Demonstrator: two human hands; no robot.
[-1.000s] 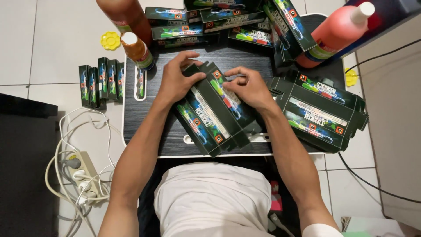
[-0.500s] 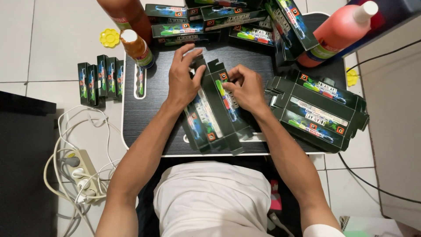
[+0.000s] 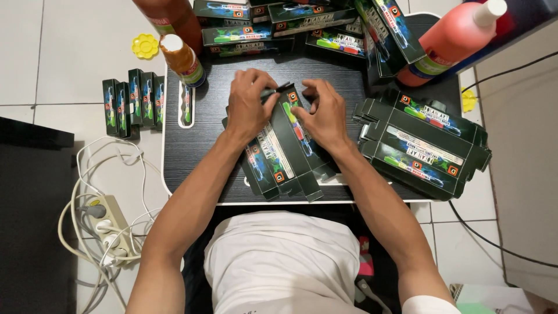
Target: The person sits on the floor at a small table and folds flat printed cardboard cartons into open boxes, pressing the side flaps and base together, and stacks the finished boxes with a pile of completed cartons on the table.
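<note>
A flat, unfolded dark carton [image 3: 288, 148] with colourful print lies lengthwise on the small black table [image 3: 192, 157]. My left hand [image 3: 249, 104] pinches its far end flap. Opposite it, my right hand [image 3: 324, 110] presses and grips the same carton's far right edge. The carton's near end reaches the table's front edge.
A stack of flat cartons [image 3: 421, 145] lies at the right. Folded boxes [image 3: 273, 26] crowd the table's back, and several stand on the floor at left [image 3: 132, 102]. Orange bottles [image 3: 183, 61] and a red bottle [image 3: 453, 38] stand behind. A power strip with cables [image 3: 107, 224] lies lower left.
The carton has turned from slanted to nearly lengthwise. Both hands have shifted toward its far end, and the left fingers now pinch the end flap.
</note>
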